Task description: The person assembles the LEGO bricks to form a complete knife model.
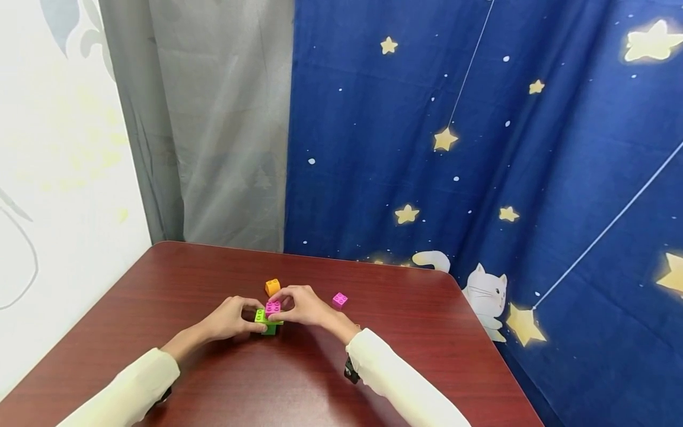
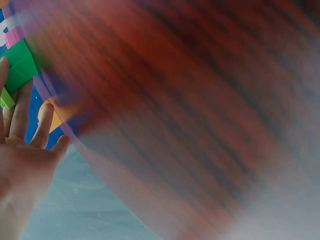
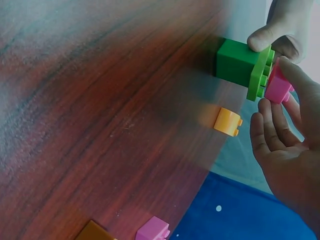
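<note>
On the table, my left hand (image 1: 229,318) grips a small stack from its left side. The stack is a dark green block (image 3: 236,61) with a thin light green brick (image 3: 259,75) on top, studs up. From the right, my right hand (image 1: 305,306) pinches a pink four-stud brick (image 1: 273,308) between thumb and fingers. That pink brick sits right at the studs of the light green one, toward its right end. In the left wrist view, the fingers overlap the dark green block (image 2: 21,65) and hide part of it.
Just behind the stack lies an orange brick (image 1: 273,287) with a curved side. A second pink brick (image 1: 340,300) is on the table beyond my right wrist. An orange-brown brick (image 3: 94,231) shows at the lower edge of the right wrist view. Curtains hang behind the table (image 1: 416,338).
</note>
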{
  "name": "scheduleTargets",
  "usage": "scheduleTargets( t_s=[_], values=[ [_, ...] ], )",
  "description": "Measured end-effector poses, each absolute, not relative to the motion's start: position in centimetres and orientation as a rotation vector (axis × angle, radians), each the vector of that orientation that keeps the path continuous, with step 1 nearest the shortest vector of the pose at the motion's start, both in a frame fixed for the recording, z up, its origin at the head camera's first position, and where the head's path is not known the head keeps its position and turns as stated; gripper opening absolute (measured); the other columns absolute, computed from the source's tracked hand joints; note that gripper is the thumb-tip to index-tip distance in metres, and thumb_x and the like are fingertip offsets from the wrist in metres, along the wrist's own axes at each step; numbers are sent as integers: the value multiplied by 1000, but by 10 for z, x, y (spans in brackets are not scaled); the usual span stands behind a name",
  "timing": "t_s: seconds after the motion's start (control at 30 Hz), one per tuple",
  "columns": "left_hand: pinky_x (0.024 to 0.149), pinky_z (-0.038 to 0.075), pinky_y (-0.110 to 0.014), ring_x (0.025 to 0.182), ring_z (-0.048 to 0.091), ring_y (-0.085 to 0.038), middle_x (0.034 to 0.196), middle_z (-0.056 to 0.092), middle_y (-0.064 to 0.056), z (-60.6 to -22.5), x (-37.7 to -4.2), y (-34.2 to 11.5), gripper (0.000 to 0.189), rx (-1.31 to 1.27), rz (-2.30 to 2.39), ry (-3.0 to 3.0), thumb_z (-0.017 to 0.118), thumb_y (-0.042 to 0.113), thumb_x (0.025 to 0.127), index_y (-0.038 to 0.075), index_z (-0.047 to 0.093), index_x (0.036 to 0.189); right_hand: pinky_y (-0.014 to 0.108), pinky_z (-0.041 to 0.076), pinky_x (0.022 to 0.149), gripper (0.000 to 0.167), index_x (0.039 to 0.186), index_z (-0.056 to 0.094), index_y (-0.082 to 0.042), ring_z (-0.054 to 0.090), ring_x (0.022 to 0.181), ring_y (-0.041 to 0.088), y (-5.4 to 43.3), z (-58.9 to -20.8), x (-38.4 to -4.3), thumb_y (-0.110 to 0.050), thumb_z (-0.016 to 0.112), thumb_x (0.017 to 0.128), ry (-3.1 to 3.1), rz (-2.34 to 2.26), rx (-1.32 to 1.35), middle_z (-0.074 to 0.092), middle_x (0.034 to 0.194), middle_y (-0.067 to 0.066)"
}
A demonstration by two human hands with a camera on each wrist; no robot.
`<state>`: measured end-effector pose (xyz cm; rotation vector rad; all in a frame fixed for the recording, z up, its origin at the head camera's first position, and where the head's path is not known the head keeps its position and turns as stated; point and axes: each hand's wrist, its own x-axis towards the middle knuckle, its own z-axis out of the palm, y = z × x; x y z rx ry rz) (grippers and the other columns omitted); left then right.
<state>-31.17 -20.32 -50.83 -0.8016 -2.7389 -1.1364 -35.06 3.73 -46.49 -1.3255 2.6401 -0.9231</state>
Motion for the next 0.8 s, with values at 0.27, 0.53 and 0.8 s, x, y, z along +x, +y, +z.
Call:
scheduleTargets(
  t_s=[0.27,0.53,0.8],
  values=[
    [81,57,-29,90,69,-4,99,75,10,-507,-315,-202,34,-808,-1132,-2738,89,38,83,18,76,106,13,54,78,35,116,76,-14,69,86,1,39,-468,-351,-29,88,86,2668,-920,-1335,75,101,-5],
    [82,56,-28,91,68,-4,99,75,12,-507,-315,-201,31,-806,-1122,-2726,89,38,83,21,76,105,15,55,78,36,115,75,-15,70,86,6,37,-469,-349,-30,88,86,2691,-923,-1313,74,101,-6],
    [81,57,-29,90,68,-6,99,75,11,-508,-312,-203,32,-796,-1142,-2740,88,40,84,20,76,105,10,51,74,35,113,77,-16,63,81,-3,33,-474,-347,-32,89,84,2699,-957,-1254,74,98,-9]
  ],
)
